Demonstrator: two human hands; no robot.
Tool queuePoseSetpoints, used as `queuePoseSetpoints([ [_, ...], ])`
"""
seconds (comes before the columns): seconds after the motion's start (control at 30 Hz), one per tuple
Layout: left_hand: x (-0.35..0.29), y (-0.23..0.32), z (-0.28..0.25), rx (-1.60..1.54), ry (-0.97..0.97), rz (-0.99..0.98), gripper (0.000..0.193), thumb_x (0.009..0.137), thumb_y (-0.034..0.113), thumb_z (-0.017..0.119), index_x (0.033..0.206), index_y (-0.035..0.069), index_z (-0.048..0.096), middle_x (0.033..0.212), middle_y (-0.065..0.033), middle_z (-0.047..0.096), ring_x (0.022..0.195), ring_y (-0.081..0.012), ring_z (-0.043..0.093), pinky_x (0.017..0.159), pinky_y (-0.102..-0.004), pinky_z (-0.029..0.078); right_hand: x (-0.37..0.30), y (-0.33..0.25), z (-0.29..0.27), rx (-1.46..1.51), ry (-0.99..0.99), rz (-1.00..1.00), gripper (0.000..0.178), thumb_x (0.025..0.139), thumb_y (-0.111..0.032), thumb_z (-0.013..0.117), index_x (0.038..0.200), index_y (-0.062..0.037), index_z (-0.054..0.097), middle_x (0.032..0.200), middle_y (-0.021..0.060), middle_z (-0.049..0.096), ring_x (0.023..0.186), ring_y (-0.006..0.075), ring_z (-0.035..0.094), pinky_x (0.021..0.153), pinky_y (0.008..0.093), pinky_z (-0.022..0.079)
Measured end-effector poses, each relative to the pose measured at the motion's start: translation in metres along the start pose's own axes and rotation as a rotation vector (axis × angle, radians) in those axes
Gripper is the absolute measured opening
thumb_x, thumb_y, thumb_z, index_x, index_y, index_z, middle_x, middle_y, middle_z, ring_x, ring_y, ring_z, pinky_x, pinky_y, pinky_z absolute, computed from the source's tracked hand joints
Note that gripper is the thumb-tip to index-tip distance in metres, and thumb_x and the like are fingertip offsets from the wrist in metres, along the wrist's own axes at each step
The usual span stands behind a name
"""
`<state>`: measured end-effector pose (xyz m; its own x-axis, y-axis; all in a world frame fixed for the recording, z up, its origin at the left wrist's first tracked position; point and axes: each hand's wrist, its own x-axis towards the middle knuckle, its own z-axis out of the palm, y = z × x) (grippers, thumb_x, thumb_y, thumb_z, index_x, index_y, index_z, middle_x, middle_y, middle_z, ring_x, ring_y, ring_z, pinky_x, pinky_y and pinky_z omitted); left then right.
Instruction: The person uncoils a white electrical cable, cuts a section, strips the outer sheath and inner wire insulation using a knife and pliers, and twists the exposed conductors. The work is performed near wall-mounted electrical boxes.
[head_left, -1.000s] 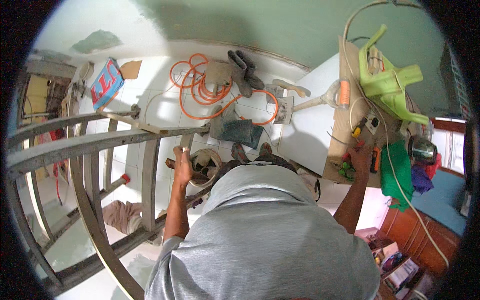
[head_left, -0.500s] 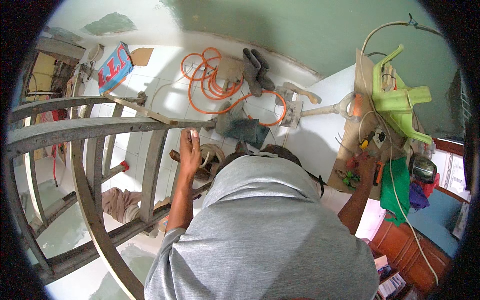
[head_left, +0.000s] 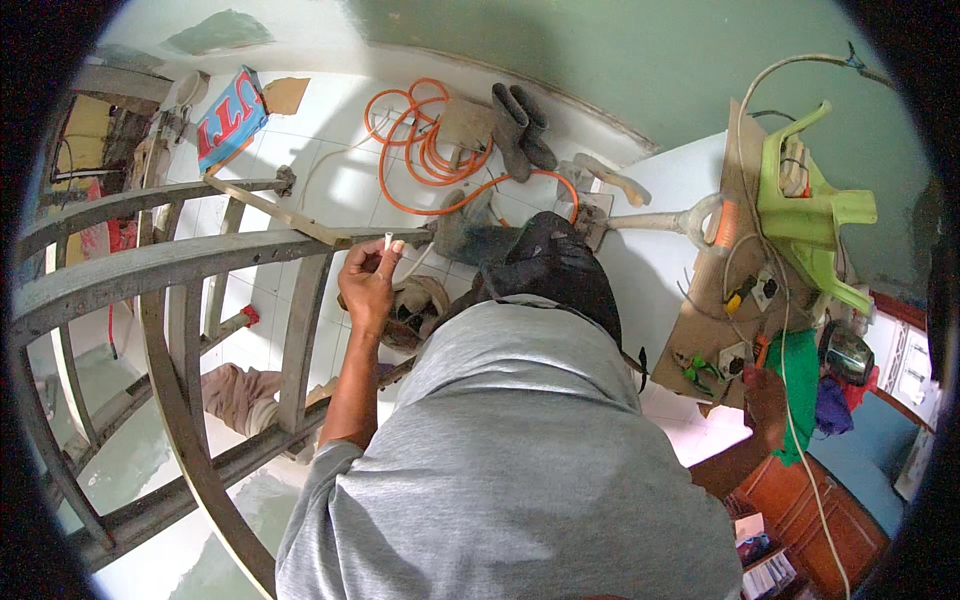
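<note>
Beside the wooden frame's long rail, my left hand [head_left: 370,283] is closed, thumb and fingers pinching the end of a thin white cable [head_left: 388,241]. More of this cable hangs behind the hand. My right hand [head_left: 764,402] is at the near right edge of the brown board [head_left: 735,275], next to a green cloth [head_left: 794,385]. It is dark and blurred, so its fingers and anything in them cannot be made out. On the board nearby are a small green tool [head_left: 694,370], a socket [head_left: 735,360] and a yellow-handled tool [head_left: 740,295].
The wooden ladder-like frame [head_left: 190,262] fills the left side. An orange hose [head_left: 385,185], grey boots [head_left: 520,130] and a shovel [head_left: 650,222] lie ahead. A lime-green plastic stool [head_left: 815,205] is at the right, with a loose cable [head_left: 790,400] hanging past it.
My left hand has turned, and the white cable end now shows upright in its fingers. My right hand has drawn back from the board's tools toward the green cloth.
</note>
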<state>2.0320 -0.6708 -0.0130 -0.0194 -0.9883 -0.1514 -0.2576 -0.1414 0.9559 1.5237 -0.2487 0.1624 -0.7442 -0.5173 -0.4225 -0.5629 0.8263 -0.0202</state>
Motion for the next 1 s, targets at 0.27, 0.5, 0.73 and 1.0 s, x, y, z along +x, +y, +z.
queuePoseSetpoints([
  [0.27,0.048,0.034,0.028,-0.068,0.085,0.093,0.014,0.091,0.009,0.074,0.100,0.000,0.068,0.093,-0.0029,0.068,0.084,-0.0078,0.060,0.078,-0.0239,0.050,0.005,-0.151,-0.095,0.671,0.006,-0.180,0.045,0.091,-0.024,0.063,0.129,-0.0017,0.056,0.106,0.0101,0.066,0.079,0.0224,0.064,0.072,0.0374,0.052],
  [0.5,0.138,0.096,0.097,0.077,-0.005,0.211,0.023,0.094,0.019,0.070,0.099,-0.003,0.069,0.094,-0.0068,0.066,0.089,-0.0141,0.059,0.083,-0.0290,0.048,0.141,-0.274,-0.034,1.219,-0.459,-0.401,0.053,0.093,-0.023,0.062,0.139,-0.0006,0.048,0.099,0.0044,0.062,0.072,0.0079,0.054,0.064,0.0228,0.045],
  [0.73,0.233,0.161,0.179,0.070,-0.168,0.571,0.012,0.088,0.009,0.072,0.097,0.001,0.071,0.089,-0.0079,0.067,0.089,-0.0209,0.063,0.085,-0.0356,0.049,0.227,-0.365,-0.052,1.604,-0.562,-0.347,0.047,0.106,-0.028,0.040,0.144,-0.0006,0.040,0.094,0.0132,0.067,0.062,0.0167,0.060,0.053,0.0302,0.051],
  [1.0,0.366,0.293,0.251,-0.003,-0.239,0.893,0.013,0.088,0.010,0.075,0.100,0.005,0.074,0.086,-0.0075,0.069,0.079,-0.0187,0.063,0.071,-0.0314,0.049,0.325,-0.415,-0.094,1.331,-0.570,-0.215,0.044,0.105,-0.045,0.039,0.113,-0.0055,0.058,0.074,0.0075,0.060,0.048,0.0166,0.054,0.040,0.0326,0.042],
])
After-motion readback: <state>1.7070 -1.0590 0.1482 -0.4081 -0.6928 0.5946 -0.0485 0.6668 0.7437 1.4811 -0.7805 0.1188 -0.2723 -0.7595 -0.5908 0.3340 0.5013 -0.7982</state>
